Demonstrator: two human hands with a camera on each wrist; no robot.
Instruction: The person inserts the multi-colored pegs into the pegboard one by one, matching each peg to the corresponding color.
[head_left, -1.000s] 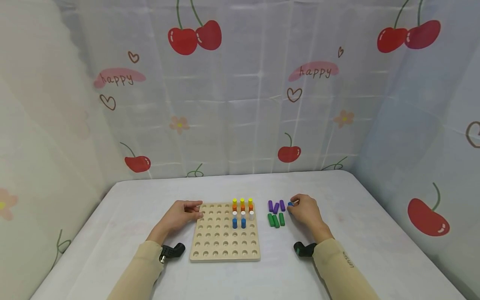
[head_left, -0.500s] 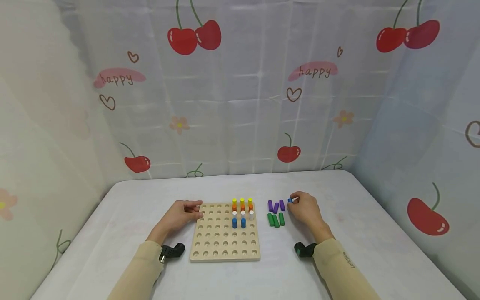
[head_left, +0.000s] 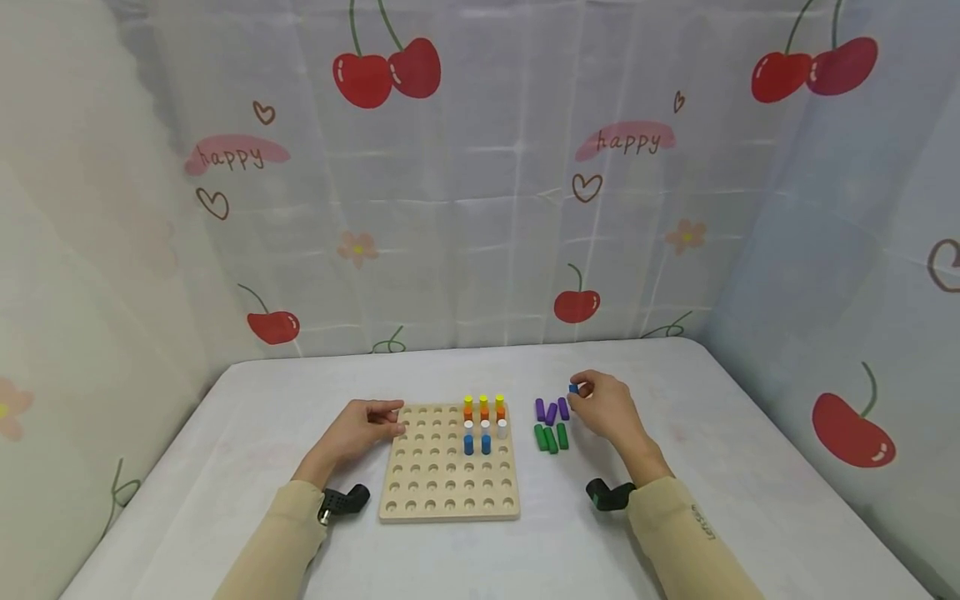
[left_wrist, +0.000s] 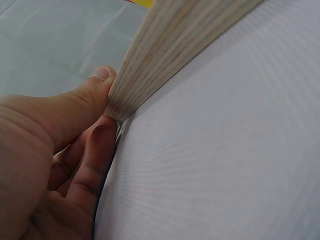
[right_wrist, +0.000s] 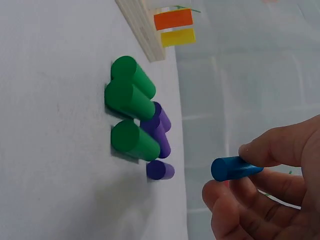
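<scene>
Right grip [head_left: 606, 407] — pinched, aloft

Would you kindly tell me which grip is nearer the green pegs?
Right: the right grip is beyond and right of the green pegs; the left grip is across the board, at its left edge.

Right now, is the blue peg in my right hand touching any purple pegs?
Apart. The right wrist view shows a clear gap between the blue peg, pinched in your right hand, and the nearest purple peg.

left sleeve [head_left: 273, 533]: beige | right sleeve [head_left: 675, 542]: beige, dark lettering [head_left: 702, 522] | wrist cameras [head_left: 347, 502]: black
</scene>
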